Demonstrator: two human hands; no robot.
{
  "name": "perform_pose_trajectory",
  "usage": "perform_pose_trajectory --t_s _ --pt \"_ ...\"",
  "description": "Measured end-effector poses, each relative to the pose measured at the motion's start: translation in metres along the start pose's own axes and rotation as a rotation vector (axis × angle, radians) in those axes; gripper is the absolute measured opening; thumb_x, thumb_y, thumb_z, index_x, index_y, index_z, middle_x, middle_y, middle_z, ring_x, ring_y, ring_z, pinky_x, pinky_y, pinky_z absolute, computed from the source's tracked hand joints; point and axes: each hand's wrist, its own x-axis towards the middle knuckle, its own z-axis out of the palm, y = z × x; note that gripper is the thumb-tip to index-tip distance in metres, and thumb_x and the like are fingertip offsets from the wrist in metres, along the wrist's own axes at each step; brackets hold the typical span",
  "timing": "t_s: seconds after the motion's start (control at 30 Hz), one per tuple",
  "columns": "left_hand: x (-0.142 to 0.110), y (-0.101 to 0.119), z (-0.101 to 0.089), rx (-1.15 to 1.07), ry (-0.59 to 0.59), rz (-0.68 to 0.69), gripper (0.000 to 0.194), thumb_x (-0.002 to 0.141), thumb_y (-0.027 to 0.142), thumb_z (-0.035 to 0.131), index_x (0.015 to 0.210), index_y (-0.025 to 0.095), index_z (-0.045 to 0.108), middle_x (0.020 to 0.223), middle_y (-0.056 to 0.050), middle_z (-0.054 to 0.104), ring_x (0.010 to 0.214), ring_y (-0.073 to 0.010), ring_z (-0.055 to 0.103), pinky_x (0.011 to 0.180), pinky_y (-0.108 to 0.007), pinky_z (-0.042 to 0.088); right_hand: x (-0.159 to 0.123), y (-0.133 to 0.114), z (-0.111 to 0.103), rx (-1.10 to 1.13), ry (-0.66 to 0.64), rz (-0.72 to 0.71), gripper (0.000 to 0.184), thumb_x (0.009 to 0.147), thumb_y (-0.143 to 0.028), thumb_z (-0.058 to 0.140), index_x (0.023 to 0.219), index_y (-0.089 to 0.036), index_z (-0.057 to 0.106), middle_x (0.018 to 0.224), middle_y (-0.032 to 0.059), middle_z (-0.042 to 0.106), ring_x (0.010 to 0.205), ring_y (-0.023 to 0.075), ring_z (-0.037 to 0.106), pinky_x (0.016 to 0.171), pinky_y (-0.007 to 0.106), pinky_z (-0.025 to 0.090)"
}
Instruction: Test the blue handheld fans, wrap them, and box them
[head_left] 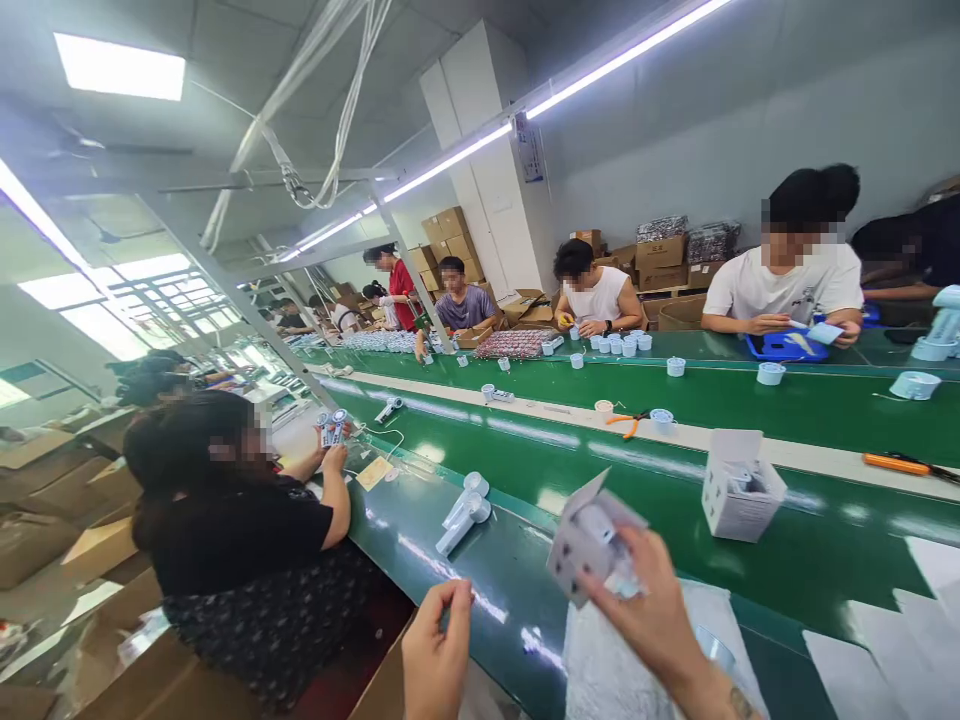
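Observation:
My right hand (651,610) grips a small white carton (574,550) by its near side, thumb and fingers closed round it. The carton is tilted, its flaps stand up, and something pale inside is blurred. Lower and to the left, my left hand (436,650) is curled with thumb against fingers, and nothing shows in it. Beyond it, two light-blue handheld fans (466,515) lie on the green bench. A white plastic bag (600,655) lies beneath my right hand. Another open white carton (742,490) with contents showing stands on the green belt.
White sheets (892,640) lie at the right. Orange-handled pliers (628,422) and an orange tool (896,463) rest on the pale strip. A co-worker in black (232,530) sits at left holding fan parts. Other people work across the belt, where several light-blue parts (615,345) stand.

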Motion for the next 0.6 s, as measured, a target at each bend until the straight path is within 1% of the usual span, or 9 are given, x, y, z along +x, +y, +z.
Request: perform_pose_trajectory --t_s 0.07,0.1,0.13,0.2,0.27,0.37,0.43,0.53,0.6 --pt "0.034 -0.043 0.007 0.107 -0.138 -0.192 0.032 0.087 0.043 0.042 0.080 0.018 0.061 0.079 -0.004 0.069 0.079 -0.0217 0.065 0.070 -0.027 0.050 0.047 0.007 0.007 -0.112 0.164 0.066 0.062 0.066 -0.055 0.069 0.114 -0.021 0.049 0.103 0.0106 0.050 0.099 0.0305 0.051 0.086 0.045 0.045" --pt "0.052 -0.064 0.013 0.149 -0.175 -0.242 0.028 0.085 0.038 0.045 0.084 0.016 0.061 0.084 -0.006 0.070 0.082 -0.0227 0.066 0.072 -0.027 0.050 0.070 0.016 0.013 -0.166 0.217 0.107 0.065 0.064 -0.057 0.069 0.113 -0.020 0.049 0.101 0.0108 0.050 0.101 0.0315 0.049 0.087 0.046 0.044" --pt "0.069 -0.082 0.020 0.193 -0.202 -0.279 0.025 0.084 0.033 0.047 0.091 0.014 0.061 0.093 -0.009 0.070 0.088 -0.0242 0.066 0.076 -0.029 0.050 0.093 0.028 0.022 -0.216 0.259 0.150 0.067 0.062 -0.059 0.069 0.112 -0.019 0.050 0.101 0.0112 0.050 0.104 0.0326 0.047 0.088 0.046 0.043" --pt "0.101 -0.114 0.034 0.257 -0.213 -0.317 0.030 0.079 0.023 0.051 0.105 0.008 0.057 0.111 -0.016 0.065 0.103 -0.0278 0.062 0.087 -0.033 0.046 0.129 0.057 0.041 -0.304 0.298 0.232 0.069 0.059 -0.058 0.069 0.112 -0.017 0.050 0.104 0.0134 0.049 0.110 0.0349 0.042 0.090 0.047 0.040" --pt "0.125 -0.137 0.047 0.312 -0.234 -0.338 0.037 0.077 0.019 0.054 0.112 0.005 0.053 0.120 -0.021 0.060 0.114 -0.0305 0.055 0.095 -0.036 0.041 0.150 0.088 0.062 -0.374 0.309 0.321 0.069 0.058 -0.055 0.070 0.110 -0.014 0.051 0.105 0.0153 0.047 0.113 0.0364 0.039 0.090 0.046 0.039" --pt "0.146 -0.159 0.062 0.358 -0.278 -0.353 0.036 0.075 0.015 0.057 0.110 0.007 0.054 0.122 -0.022 0.056 0.116 -0.0329 0.053 0.097 -0.040 0.037 0.154 0.123 0.087 -0.426 0.303 0.443 0.064 0.061 -0.054 0.067 0.109 -0.013 0.051 0.105 0.0167 0.043 0.112 0.0385 0.037 0.087 0.049 0.039" --pt "0.153 -0.167 0.067 0.354 -0.296 -0.367 0.030 0.073 0.013 0.058 0.103 0.009 0.056 0.119 -0.021 0.057 0.114 -0.0342 0.053 0.096 -0.043 0.036 0.146 0.134 0.098 -0.440 0.297 0.477 0.065 0.063 -0.053 0.064 0.111 -0.013 0.049 0.107 0.0181 0.041 0.111 0.0405 0.036 0.087 0.052 0.038" --pt "0.153 -0.170 0.071 0.261 -0.319 -0.406 0.013 0.070 0.013 0.061 0.083 0.014 0.059 0.104 -0.016 0.061 0.107 -0.0333 0.056 0.093 -0.043 0.038 0.136 0.135 0.100 -0.453 0.266 0.474 0.069 0.064 -0.052 0.065 0.116 -0.012 0.045 0.114 0.0210 0.038 0.114 0.0426 0.034 0.089 0.056 0.036" --pt "0.146 -0.166 0.072 0.127 -0.345 -0.455 0.005 0.070 0.019 0.062 0.069 0.016 0.058 0.084 -0.010 0.063 0.091 -0.0286 0.061 0.083 -0.037 0.043 0.130 0.124 0.094 -0.463 0.247 0.463 0.074 0.063 -0.050 0.065 0.122 -0.012 0.042 0.124 0.0235 0.033 0.119 0.0445 0.031 0.092 0.058 0.034"
